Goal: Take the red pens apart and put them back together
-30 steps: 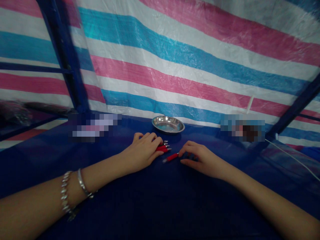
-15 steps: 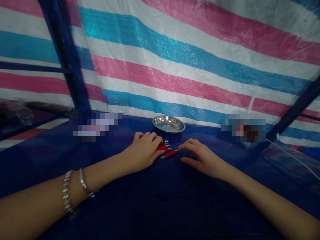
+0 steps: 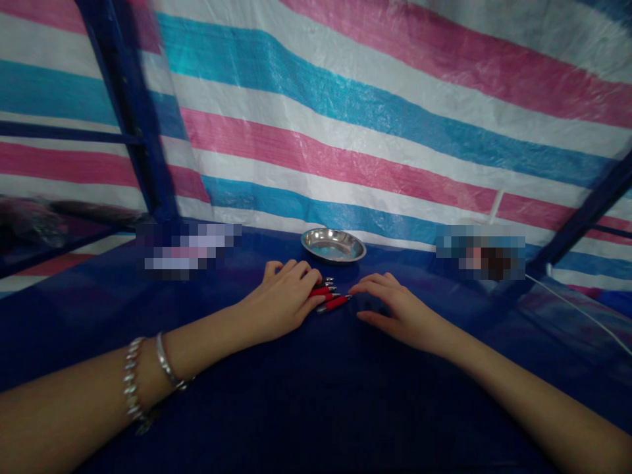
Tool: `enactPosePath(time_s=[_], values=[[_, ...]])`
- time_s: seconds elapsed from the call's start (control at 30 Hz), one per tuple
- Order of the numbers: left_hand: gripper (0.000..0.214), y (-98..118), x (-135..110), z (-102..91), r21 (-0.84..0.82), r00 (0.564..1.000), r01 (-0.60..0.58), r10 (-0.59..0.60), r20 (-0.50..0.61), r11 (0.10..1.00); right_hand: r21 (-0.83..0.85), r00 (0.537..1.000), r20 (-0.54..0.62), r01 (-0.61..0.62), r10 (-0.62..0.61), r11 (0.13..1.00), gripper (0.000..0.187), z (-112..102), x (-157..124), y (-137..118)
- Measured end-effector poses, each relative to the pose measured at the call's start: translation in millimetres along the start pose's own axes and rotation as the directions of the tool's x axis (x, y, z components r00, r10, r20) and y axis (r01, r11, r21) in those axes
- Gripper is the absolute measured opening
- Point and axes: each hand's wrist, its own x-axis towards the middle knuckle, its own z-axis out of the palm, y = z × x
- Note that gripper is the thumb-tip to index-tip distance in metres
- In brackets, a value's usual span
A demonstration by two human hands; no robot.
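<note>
My left hand (image 3: 289, 296) lies on the blue table with its fingers curled over several pens. Their metal tips stick out to the right, past the fingers; at least two barrels are red (image 3: 323, 291) and others look black. A single red pen (image 3: 336, 303) lies on the tabletop at a slant, just in front of the left thumb. Close to this pen's tip is my right hand (image 3: 390, 306), holding nothing, its thumb apart from the bent fingers. Whether the right index finger touches the tip, I cannot tell. Behind the pens stands a shallow steel dish (image 3: 334, 246).
The blue table (image 3: 316, 408) reaches back to a striped plastic sheet (image 3: 345, 151). Blurred-out items lie at the back left (image 3: 190, 247) and back right (image 3: 481, 253). A white cord (image 3: 577, 306) runs along the right, and blue metal posts (image 3: 126, 112) rise at the sides.
My right fingertips have shifted very slightly left at the single red pen's tip, and that pen has turned a little. My left hand and the dish look unmoved.
</note>
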Motion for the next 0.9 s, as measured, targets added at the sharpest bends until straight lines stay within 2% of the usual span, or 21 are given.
enactPosePath(time_s=[0.2,0.4,0.67,0.9], values=[[0.024,7.2,-2.0,-5.1,0.015,0.999,-0.034,0.034,0.011,0.999,-0.012,1.0,0.023,-0.006,0.006,1.0,0.023,0.4,-0.1,0.3],[0.023,16.3,-4.0,-10.1,0.011,0.996,-0.083,0.083,0.014,0.996,-0.025,1.0,0.013,-0.002,0.002,1.0,0.031,1.2,0.0,1.2],[0.023,15.5,-6.0,-8.9,-0.001,0.993,-0.116,0.116,0.028,0.993,-0.025,0.999,0.029,-0.027,0.027,0.999,0.02,1.3,0.3,1.0],[0.013,14.8,-6.1,-9.5,-0.035,0.989,-0.148,0.149,0.021,0.988,-0.014,0.999,0.04,-0.023,0.024,1.0,0.017,2.8,0.1,0.1]])
